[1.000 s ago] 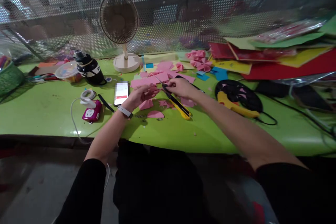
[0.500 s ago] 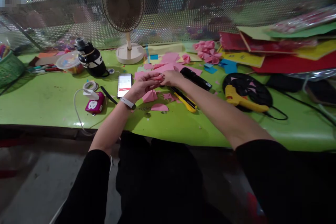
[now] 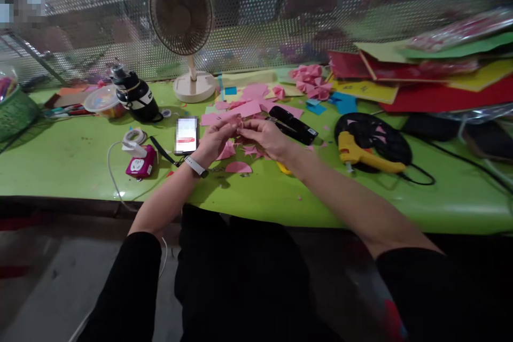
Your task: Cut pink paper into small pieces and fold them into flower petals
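My left hand (image 3: 216, 141), with a pale watch band at the wrist, meets my right hand (image 3: 267, 139) over the middle of the green table (image 3: 192, 184). Fingertips of both pinch a small piece of pink paper (image 3: 240, 125), mostly hidden by the fingers. Below them lie a pink paper half circle (image 3: 239, 168) and pointed pink paper pieces (image 3: 253, 151). Pink sheets (image 3: 252, 108) spread behind the hands. A black stapler (image 3: 293, 124) lies just beyond my right hand. My right wrist covers most of a yellow-handled cutter (image 3: 285, 169). A phone (image 3: 186, 135) lies left of my left hand.
A yellow glue gun (image 3: 360, 154) rests on a black round tray (image 3: 395, 144) at right. Behind stand a fan (image 3: 194, 88), a black bottle (image 3: 138, 99) and folded pink paper shapes (image 3: 312, 80). Coloured sheets (image 3: 425, 83) are stacked far right. A magenta power adapter (image 3: 141, 163) trails a white cable.
My right hand has come down and turned, its fingertips now facing those of my left. Its wrist now covers more of the cutter. The camera view has shifted slightly.
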Demonstrator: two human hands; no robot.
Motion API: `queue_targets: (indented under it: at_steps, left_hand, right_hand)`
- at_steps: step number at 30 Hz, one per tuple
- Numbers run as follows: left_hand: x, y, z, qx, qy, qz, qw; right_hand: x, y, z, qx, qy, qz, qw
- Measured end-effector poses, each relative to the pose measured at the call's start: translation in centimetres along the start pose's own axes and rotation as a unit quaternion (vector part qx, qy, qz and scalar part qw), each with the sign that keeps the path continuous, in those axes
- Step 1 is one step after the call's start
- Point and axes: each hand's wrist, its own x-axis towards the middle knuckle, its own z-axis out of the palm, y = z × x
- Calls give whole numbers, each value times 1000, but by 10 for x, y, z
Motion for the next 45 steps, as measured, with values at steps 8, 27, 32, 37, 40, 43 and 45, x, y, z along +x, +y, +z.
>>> queue_targets:
  at_steps: [8,27,32,37,40,43,45]
  left_hand:
    - [-5,22,4,8,49,8,999]
    - [-8,27,-4,272,-69,-34,959]
    - [-8,27,-3,288,-79,-43,953]
    - [-8,26,-2,286,-79,-55,953]
    - [-6,25,-5,293,-83,-58,951]
    - [-4,23,-6,313,-59,-38,947]
    - [-4,22,-4,312,-26,-28,949]
  right_hand:
    - [-18,-12,-14,-143,14,6,990]
    - [-49,6,3,-486,-77,-12,870]
    - [-50,5,8,-505,-70,-34,860]
    - [-47,9,9,-468,-57,-25,882]
    - [-47,4,3,-424,-63,-27,903]
    - [-49,-15,-12,-330,-42,-24,943]
    - [-49,-31,-26,-288,12,-37,957]
